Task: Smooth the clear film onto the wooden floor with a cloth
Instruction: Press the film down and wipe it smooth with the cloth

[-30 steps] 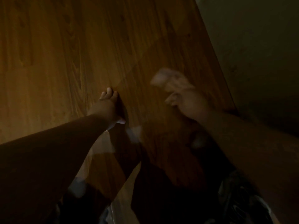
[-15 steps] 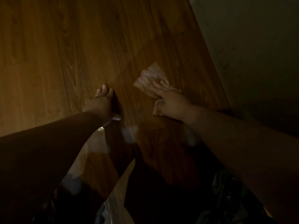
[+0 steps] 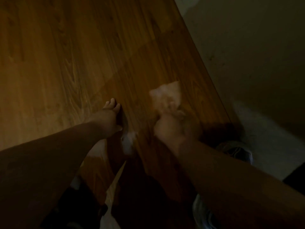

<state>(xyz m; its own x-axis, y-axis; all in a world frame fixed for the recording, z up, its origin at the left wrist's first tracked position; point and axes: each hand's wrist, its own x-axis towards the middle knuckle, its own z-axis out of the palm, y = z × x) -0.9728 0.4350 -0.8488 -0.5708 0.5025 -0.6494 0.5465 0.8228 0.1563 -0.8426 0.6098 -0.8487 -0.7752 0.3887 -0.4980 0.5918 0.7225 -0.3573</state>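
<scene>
The wooden floor (image 3: 49, 63) fills the view in dim light. The clear film (image 3: 137, 76) lies on it, and only a faint diagonal edge of the film shows. My left hand (image 3: 110, 116) presses down on the floor with its fingers straight. To its right, my right hand (image 3: 171, 126) grips a pale, bunched cloth (image 3: 166, 95) against the film. The right hand is blurred and its fingers look curled round the cloth.
A plain wall (image 3: 247, 47) runs along the right edge of the wood. A pale strip (image 3: 267, 141) lies at its foot, with a dark patterned thing (image 3: 236, 151) beside my right forearm. A light narrow strip (image 3: 115, 184) lies between my arms near me.
My right hand has drawn the cloth back toward me, and its fingers have gone from lying flat to curled. My left hand stays pressed in the same spot.
</scene>
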